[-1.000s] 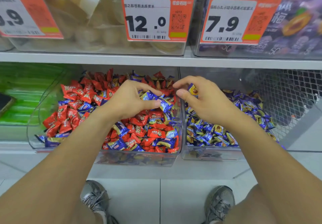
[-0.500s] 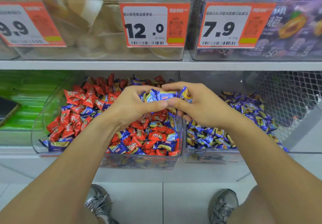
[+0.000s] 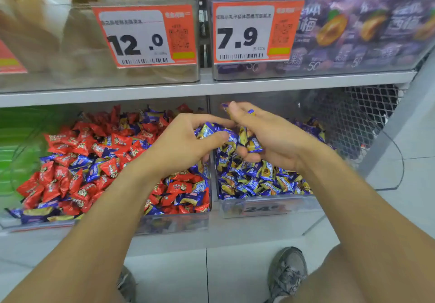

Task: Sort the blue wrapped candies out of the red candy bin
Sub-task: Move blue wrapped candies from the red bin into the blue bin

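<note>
We are holding a small clutch of blue wrapped candies (image 3: 249, 141) between both hands, right above the divider where the red candy bin (image 3: 174, 226) meets the blue candy bin (image 3: 266, 208). Our left hand (image 3: 179, 147) is pinching one or two wrappers between thumb and fingers, and our right hand (image 3: 266, 135) is curling loosely round several more, one twisted end poking up past its fingertips. We are judging these to be light, crinkly and slick, so they are likely to slide out of a loose fist; taking each by its fat middle looks safer than by the flimsy twisted ends. The held pieces are pointing every which way, some with the long axis near upright, others slanting toward the right bin. Plenty of blue ones are lying scattered among the red candies (image 3: 77, 180), mostly flat.
</note>
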`<action>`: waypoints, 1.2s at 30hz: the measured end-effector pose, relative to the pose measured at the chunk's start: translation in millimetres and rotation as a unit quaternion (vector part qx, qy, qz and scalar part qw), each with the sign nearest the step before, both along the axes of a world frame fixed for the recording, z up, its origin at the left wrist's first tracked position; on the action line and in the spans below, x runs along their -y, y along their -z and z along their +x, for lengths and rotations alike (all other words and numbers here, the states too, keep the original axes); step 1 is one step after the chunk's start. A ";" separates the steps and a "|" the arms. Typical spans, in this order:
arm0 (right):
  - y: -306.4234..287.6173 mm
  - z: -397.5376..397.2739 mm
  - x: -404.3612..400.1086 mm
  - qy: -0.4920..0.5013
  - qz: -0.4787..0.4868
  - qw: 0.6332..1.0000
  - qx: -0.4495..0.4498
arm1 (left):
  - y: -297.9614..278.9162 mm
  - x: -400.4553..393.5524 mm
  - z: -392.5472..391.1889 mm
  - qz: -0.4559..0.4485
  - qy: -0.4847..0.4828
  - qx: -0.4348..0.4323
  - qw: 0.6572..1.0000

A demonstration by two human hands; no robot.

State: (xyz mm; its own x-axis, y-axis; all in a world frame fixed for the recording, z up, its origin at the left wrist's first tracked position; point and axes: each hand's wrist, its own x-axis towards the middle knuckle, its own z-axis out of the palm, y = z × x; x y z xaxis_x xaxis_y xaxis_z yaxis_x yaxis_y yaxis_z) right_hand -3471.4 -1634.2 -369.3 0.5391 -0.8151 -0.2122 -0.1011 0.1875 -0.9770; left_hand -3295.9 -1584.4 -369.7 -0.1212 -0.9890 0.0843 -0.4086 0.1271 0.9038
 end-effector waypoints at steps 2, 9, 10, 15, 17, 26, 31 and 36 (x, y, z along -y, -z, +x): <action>2.8 -6.2 -1.5 -0.047 -0.043 0.998 -0.030 | -0.5 1.1 -15.7 -0.022 0.014 0.075 0.997; 14.1 -50.1 25.3 0.194 -0.122 0.965 -0.126 | 7.3 27.4 -49.2 -0.113 -0.065 0.143 0.981; 15.7 -57.1 27.0 0.207 -0.135 0.959 -0.142 | 9.1 31.1 -55.6 -0.122 -0.053 0.163 0.978; 12.1 -77.8 22.1 0.223 -0.157 0.962 -0.015 | 20.4 36.2 -76.0 -0.068 0.104 0.170 0.978; 13.1 -84.1 22.6 0.209 -0.218 0.951 -0.067 | 23.9 35.9 -73.6 -0.110 0.079 0.192 0.972; 25.8 -50.2 7.7 0.061 -0.354 0.907 -0.218 | 21.3 -26.0 23.2 -0.151 -0.020 0.346 0.926; 15.0 27.9 -22.5 -0.033 -0.494 0.855 -0.153 | 35.0 -46.7 74.0 -0.024 0.055 0.421 0.905; 14.7 65.8 -30.3 -0.169 -0.545 0.728 -0.380 | 39.2 -44.0 85.5 -0.018 0.066 0.392 0.917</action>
